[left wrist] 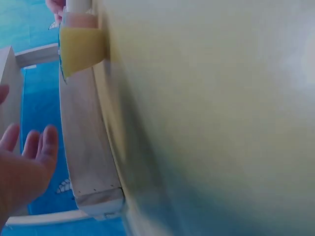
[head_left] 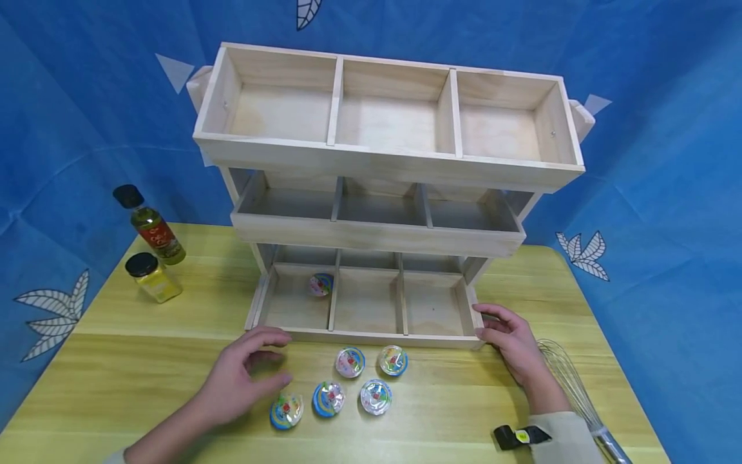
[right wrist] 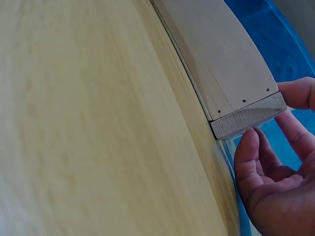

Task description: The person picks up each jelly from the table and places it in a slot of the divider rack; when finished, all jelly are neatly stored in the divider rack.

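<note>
**A:** What does the head view establish?

**B:** A three-tier wooden rack (head_left: 377, 236) on the desk (head_left: 452, 393), beyond and between the hands. Its long axis runs left to right; compartments face upward, front boards toward the person.

**A:** And the hands?

**B:** The left hand (head_left: 233, 379), released and holding nothing, hangs beside the bottom tier's (head_left: 382, 339) near left corner. Five lidded cups (head_left: 350, 362) stand to its right; a sixth cup (head_left: 321, 284) lies beyond its fingertips, in the left compartment. The right hand (head_left: 513, 341) touches that tier's right end, fingers loosely bent, not clenched.

**A:** What do the wrist views add?

**B:** The left: a yellow-filled cup (left wrist: 83, 49) in profile, beyond that hand's fingers. The right: three small dark marks in the board beside the right fingertips.

**A:** What is obscured?

**B:** Some right fingertips, behind the tier's end. The whisk (head_left: 585, 406), right of that hand, leaves the lower edge.
</note>
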Available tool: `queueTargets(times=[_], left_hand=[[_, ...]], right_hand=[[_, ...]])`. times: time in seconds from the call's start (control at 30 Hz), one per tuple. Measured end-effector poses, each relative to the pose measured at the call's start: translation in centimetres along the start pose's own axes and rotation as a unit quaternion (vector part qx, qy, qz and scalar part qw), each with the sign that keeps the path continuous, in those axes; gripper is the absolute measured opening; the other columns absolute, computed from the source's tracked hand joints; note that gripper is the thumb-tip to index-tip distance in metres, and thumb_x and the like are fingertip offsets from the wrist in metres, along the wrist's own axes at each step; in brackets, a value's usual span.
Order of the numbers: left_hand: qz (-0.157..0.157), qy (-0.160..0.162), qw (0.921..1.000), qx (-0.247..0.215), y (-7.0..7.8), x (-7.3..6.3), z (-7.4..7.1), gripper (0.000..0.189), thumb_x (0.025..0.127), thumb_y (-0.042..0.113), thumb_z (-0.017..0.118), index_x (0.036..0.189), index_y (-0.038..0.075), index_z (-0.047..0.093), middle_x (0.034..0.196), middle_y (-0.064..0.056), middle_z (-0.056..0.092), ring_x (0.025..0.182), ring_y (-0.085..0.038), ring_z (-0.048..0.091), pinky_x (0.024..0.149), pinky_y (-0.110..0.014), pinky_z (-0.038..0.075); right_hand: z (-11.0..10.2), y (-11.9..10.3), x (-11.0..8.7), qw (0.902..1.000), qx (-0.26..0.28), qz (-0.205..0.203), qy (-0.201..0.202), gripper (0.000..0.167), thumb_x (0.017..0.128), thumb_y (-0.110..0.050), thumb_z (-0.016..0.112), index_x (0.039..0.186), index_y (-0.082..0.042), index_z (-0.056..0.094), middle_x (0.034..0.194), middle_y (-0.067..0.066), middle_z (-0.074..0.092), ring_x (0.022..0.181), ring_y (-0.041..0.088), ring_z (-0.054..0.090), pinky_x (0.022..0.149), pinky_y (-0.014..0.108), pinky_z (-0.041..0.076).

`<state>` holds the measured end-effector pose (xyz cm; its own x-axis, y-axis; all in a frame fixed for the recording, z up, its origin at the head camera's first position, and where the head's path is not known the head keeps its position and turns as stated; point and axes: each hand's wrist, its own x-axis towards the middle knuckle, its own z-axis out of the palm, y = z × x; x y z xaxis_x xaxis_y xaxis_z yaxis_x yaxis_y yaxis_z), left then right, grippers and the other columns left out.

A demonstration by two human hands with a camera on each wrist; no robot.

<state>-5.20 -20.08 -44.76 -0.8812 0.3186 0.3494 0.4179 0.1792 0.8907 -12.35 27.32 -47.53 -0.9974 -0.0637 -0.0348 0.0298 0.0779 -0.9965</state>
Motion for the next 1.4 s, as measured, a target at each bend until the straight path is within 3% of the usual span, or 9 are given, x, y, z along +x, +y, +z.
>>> queueTargets(times=[0.13, 0.27, 0.47, 0.77, 0.97, 1.13, 1.27, 1.4], left_hand=[[-0.025, -0.063, 0.9975, -0.017, -0.4, -1.0, -0.1, 0.049, 0.078, 0.001, 0.084, 0.121, -0.004, 0.061, 0.120, -0.018, 0.060, 0.104, -0.031, 0.061, 0.085, -0.037, 0.056], [-0.053, -0.131, 0.9892, -0.038, -0.9, -1.6, -0.2, 0.051, 0.079, 0.007, 0.085, 0.123, -0.002, 0.061, 0.120, -0.020, 0.060, 0.107, -0.032, 0.060, 0.085, -0.036, 0.056], [-0.078, -0.184, 0.9787, -0.048, -1.3, -1.8, -0.3, 0.054, 0.075, 0.009, 0.087, 0.122, 0.000, 0.062, 0.118, -0.017, 0.062, 0.101, -0.027, 0.062, 0.083, -0.032, 0.056], [-0.087, -0.190, 0.9779, -0.010, -1.7, -2.2, 0.5, 0.054, 0.069, 0.006, 0.088, 0.117, 0.006, 0.065, 0.114, -0.007, 0.065, 0.102, -0.018, 0.061, 0.084, -0.031, 0.054], [-0.115, -0.199, 0.9731, -0.013, -1.5, -2.1, 0.8, 0.046, 0.073, 0.008, 0.087, 0.114, 0.009, 0.066, 0.113, -0.004, 0.065, 0.105, -0.018, 0.061, 0.092, -0.030, 0.052], [-0.128, -0.197, 0.9719, -0.008, -1.7, -2.2, 0.7, 0.044, 0.074, 0.011, 0.087, 0.113, 0.009, 0.066, 0.111, -0.001, 0.066, 0.102, -0.017, 0.062, 0.091, -0.030, 0.053], [-0.125, -0.201, 0.9716, -0.006, -1.8, -2.1, 0.8, 0.043, 0.075, 0.013, 0.087, 0.113, 0.010, 0.067, 0.111, 0.000, 0.067, 0.104, -0.016, 0.062, 0.092, -0.029, 0.052], [-0.101, -0.213, 0.9715, -0.021, -1.6, -1.5, 0.8, 0.043, 0.074, 0.009, 0.086, 0.112, 0.009, 0.067, 0.110, -0.002, 0.067, 0.104, -0.017, 0.063, 0.094, -0.029, 0.051]], right_hand=[[0.0, 0.0, 0.0, 1.0000, 0.001, -0.002, 0.000, 0.041, 0.087, 0.009, 0.068, 0.126, 0.012, 0.058, 0.115, 0.008, 0.060, 0.095, 0.016, 0.061, 0.074, 0.026, 0.057], [0.0, 0.1, 0.0, 1.0000, 0.003, -0.002, -0.004, 0.041, 0.087, 0.008, 0.068, 0.126, 0.012, 0.058, 0.115, 0.007, 0.060, 0.096, 0.016, 0.062, 0.075, 0.027, 0.057], [-0.1, 0.3, 0.0, 1.0000, 0.002, 0.001, 0.003, 0.042, 0.087, 0.008, 0.068, 0.127, 0.012, 0.057, 0.114, 0.008, 0.060, 0.096, 0.016, 0.062, 0.074, 0.028, 0.057], [0.0, 0.4, 0.0, 1.0000, 0.002, -0.006, 0.003, 0.043, 0.086, 0.009, 0.068, 0.127, 0.013, 0.056, 0.113, 0.011, 0.061, 0.095, 0.016, 0.063, 0.074, 0.028, 0.057], [-0.1, 0.4, 0.2, 0.9999, -0.008, -0.001, 0.008, 0.043, 0.086, 0.009, 0.068, 0.128, 0.013, 0.056, 0.118, 0.010, 0.059, 0.095, 0.016, 0.061, 0.075, 0.027, 0.057], [-0.1, 0.4, 0.2, 0.9999, -0.015, -0.001, 0.007, 0.044, 0.086, 0.009, 0.068, 0.128, 0.013, 0.056, 0.119, 0.010, 0.057, 0.095, 0.017, 0.060, 0.076, 0.026, 0.056], [0.0, 0.3, 0.2, 1.0000, -0.006, -0.001, 0.007, 0.043, 0.085, 0.009, 0.069, 0.127, 0.012, 0.057, 0.118, 0.007, 0.059, 0.095, 0.017, 0.060, 0.076, 0.026, 0.056], [0.0, 0.3, 0.2, 1.0000, 0.003, -0.002, 0.006, 0.043, 0.085, 0.010, 0.069, 0.126, 0.012, 0.058, 0.116, 0.004, 0.060, 0.095, 0.017, 0.061, 0.076, 0.026, 0.056]])
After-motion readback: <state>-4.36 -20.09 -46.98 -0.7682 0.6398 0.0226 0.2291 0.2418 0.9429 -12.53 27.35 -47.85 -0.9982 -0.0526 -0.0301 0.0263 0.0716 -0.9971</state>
